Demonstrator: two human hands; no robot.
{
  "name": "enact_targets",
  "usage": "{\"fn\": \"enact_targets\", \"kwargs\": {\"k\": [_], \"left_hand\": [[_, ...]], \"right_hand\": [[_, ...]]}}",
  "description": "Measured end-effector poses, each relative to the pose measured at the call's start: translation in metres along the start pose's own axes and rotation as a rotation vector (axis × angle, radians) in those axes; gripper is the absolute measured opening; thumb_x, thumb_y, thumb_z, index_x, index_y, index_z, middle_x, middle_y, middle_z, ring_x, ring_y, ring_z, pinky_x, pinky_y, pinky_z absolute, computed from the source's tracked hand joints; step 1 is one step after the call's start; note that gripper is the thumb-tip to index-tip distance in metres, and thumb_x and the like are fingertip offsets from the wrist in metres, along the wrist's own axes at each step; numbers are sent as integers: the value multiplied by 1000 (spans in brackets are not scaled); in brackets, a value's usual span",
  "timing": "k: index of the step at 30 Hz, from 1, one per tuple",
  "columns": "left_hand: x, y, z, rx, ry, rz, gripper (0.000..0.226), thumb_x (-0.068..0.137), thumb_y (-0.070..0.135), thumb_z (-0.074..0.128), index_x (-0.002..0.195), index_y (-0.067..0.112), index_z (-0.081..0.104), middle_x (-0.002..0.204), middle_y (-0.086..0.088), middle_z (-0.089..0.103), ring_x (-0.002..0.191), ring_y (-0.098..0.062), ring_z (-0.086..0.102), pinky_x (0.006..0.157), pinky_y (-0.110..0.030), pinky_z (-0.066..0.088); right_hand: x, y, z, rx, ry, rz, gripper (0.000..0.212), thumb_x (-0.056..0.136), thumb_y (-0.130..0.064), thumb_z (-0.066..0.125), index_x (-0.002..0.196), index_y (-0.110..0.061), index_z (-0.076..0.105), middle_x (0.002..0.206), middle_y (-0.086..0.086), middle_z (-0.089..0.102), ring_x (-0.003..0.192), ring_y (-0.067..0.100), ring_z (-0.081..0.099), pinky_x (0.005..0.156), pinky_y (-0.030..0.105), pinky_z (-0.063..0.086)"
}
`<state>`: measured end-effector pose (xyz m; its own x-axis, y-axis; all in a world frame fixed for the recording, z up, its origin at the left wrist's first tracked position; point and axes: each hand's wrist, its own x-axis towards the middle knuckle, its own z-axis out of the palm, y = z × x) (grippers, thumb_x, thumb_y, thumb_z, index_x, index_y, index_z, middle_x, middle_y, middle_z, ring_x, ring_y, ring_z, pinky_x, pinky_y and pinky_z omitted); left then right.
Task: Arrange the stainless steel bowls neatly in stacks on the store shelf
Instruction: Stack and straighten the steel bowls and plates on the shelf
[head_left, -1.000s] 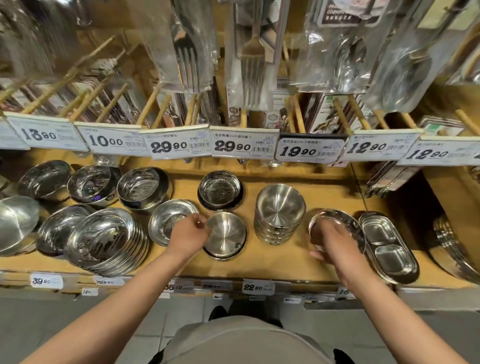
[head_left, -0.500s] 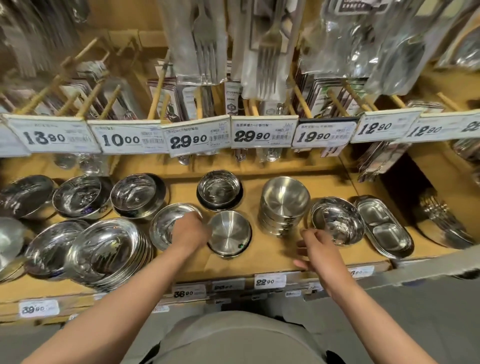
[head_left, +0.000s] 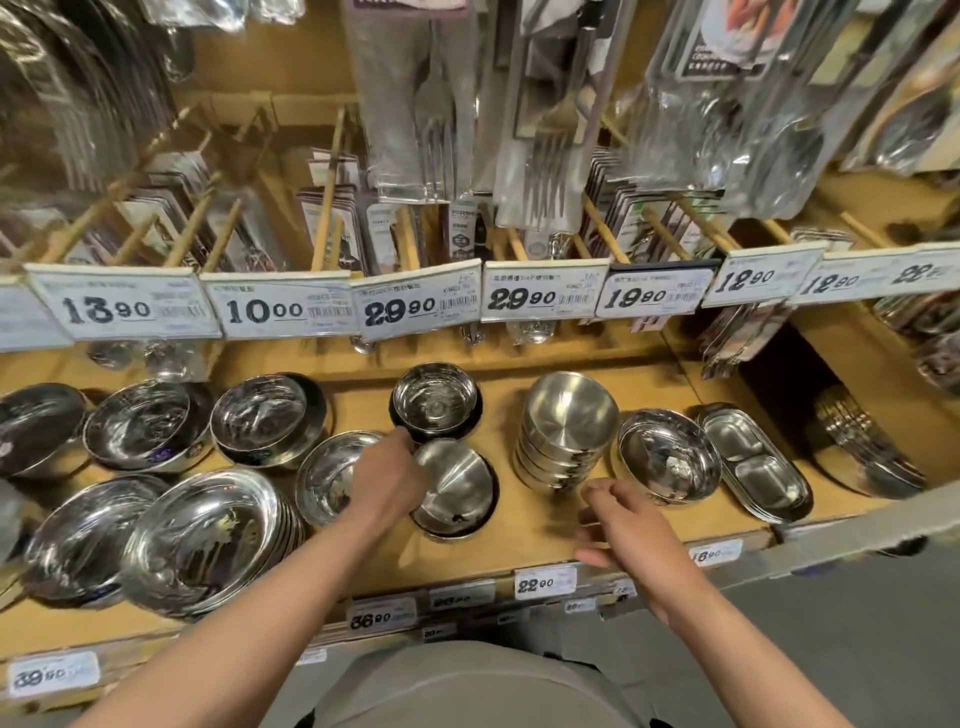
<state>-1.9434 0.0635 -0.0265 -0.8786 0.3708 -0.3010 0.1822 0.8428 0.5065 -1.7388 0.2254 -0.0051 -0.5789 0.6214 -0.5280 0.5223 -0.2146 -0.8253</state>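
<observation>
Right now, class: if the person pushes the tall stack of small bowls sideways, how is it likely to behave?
The stack would probably slide easily, since polished steel sits on a smooth shelf. Pushed near the top, it may lean or shed bowls, as they only nest loosely. It likely feels stiff and fairly light.

The bowls (head_left: 569, 415) are shiny silver steel, one with a black rim base (head_left: 436, 434). The shelf (head_left: 545, 525) is tan wood. White price tags (head_left: 545, 298) carry black numerals; one tag (head_left: 655, 295) has a dark frame.
</observation>
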Motion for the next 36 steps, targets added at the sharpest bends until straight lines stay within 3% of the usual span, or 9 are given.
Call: {"fn": "enact_targets", "kwargs": {"k": [5, 8, 10, 16, 21, 23, 27, 33, 36], "left_hand": [[4, 14, -32, -237, -43, 24, 11, 85, 10, 72, 90, 15, 62, 90, -3, 68, 70, -21, 66, 51, -30, 49], [4, 31, -51, -448, -87, 76, 9, 89, 13, 72, 96, 19, 72, 95, -3, 72, 68, -22, 74, 59, -39, 64], [6, 46, -58, -518, -110, 147, 13, 90, 20, 73, 103, 24, 75, 102, 3, 73, 62, -12, 71, 54, -28, 61], [7, 94, -58, -443, -181, 324, 23, 91, 33, 70, 113, 24, 70, 90, 11, 67, 73, -6, 65, 56, -19, 57], [14, 116, -49, -439, -189, 238, 14, 91, 37, 71, 100, 26, 71, 86, 10, 66, 76, -4, 62, 54, -16, 52], [13, 120, -46, -412, -219, 206, 13, 87, 42, 72, 85, 32, 64, 86, 12, 63, 76, -2, 60, 54, -17, 49], [10, 122, -33, -368, -263, 245, 21, 89, 31, 68, 101, 14, 66, 104, -8, 73, 88, -21, 73, 82, -41, 64], [7, 123, -13, -394, -217, 158, 24, 97, 27, 63, 103, 7, 75, 99, -16, 77, 86, -29, 76, 83, -49, 63], [4, 124, -7, -398, -193, 155, 24, 98, 28, 62, 111, 15, 76, 90, -7, 77, 73, -19, 68, 75, -38, 64]], "right_hand": [[1, -25, 3, 5, -80, -87, 16, 102, -25, 57, 113, -24, 69, 95, 6, 70, 83, 17, 70, 70, 31, 63], [7, -50, -2, 22, -66, -152, 20, 101, -18, 58, 116, -24, 69, 98, 8, 70, 84, 19, 69, 68, 28, 60], [12, -68, -7, 64, -45, -178, 19, 101, -18, 58, 117, -20, 70, 102, 8, 69, 87, 19, 68, 68, 28, 60], [21, -107, -19, 63, -98, -217, 17, 100, -20, 63, 114, -19, 73, 100, 5, 76, 82, 19, 74, 65, 25, 59], [35, -110, -30, -46, -63, -234, 21, 98, -5, 61, 105, -17, 76, 93, 7, 76, 63, 10, 69, 57, 22, 58], [41, -109, -35, -60, -31, -240, 19, 99, -5, 61, 105, -16, 75, 97, 9, 76, 70, 14, 69, 60, 25, 59], [53, -109, -40, -30, -9, -222, 16, 98, -7, 64, 106, -15, 76, 100, 11, 77, 80, 22, 69, 60, 26, 60], [66, -105, -48, -154, -27, -242, 25, 98, -13, 65, 122, -13, 72, 104, 16, 76, 82, 24, 69, 63, 28, 61], [71, -102, -53, -235, -57, -262, 26, 98, -10, 62, 121, -15, 73, 99, 16, 76, 74, 23, 70, 68, 34, 64]]}}
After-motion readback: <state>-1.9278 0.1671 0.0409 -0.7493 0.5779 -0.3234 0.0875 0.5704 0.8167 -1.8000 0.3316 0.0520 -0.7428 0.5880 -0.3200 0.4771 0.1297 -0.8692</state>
